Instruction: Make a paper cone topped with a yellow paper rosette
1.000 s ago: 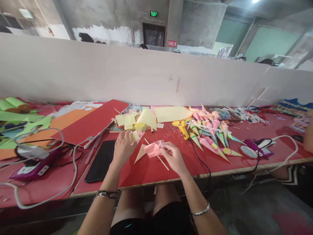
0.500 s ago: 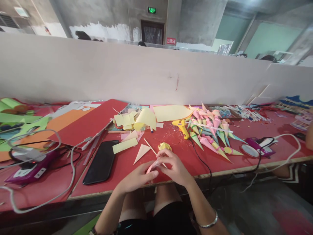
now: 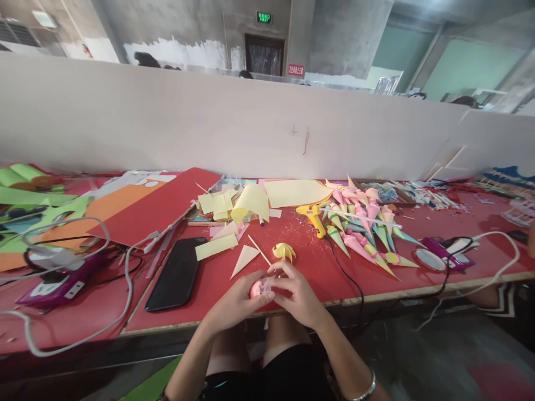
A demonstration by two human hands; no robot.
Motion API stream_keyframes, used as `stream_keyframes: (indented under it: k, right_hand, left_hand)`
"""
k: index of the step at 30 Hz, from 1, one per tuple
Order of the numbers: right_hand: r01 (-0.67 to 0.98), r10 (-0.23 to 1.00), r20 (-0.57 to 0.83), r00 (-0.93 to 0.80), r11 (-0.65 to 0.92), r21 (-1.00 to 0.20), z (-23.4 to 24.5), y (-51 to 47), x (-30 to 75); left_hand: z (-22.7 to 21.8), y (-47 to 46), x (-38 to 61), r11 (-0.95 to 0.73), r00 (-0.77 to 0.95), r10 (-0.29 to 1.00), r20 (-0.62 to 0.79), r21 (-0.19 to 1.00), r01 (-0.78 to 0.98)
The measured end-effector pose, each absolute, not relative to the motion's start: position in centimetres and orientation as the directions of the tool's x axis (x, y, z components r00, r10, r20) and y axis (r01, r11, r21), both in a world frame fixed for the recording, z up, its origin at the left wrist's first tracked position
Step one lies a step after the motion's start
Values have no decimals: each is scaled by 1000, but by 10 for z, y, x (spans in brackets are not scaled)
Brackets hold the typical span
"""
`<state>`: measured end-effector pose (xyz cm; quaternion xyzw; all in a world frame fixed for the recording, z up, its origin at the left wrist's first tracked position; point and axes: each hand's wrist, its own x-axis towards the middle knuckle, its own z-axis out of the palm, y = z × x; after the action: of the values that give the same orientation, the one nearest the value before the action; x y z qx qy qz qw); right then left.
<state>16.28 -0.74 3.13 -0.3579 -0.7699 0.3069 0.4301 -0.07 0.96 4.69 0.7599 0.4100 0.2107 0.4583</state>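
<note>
Lump, pink and partly under clear film, sits over the red table near its front edge. My left hand is clamped on it, thumb across the near side. My right hand has bent fingers at the film; I cannot tell whether they pinch it. A yellow fluted piece rests just beyond them.
</note>
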Motion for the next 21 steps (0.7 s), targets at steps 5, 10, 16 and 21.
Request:
stream_keyframes:
  k: [5,10,16,21]
  right_hand:
    - [219,848,483,-220,525,-822,32,-6,162]
    - [264,851,478,-218,523,-810,33,-2,162]
    - [264,841,487,-235,537,-801,40,-5,162]
    - [251,840,475,-260,534,-807,47,-3,165]
  left_hand:
    - [50,10,-10,-271,562,827,-34,851,450]
    - [59,10,-16,-289,557,828,-65,802,523]
    - [57,15,-20,-419,623,782,15,752,508]
    - [57,22,-22,-516,642,762,88,680,520]
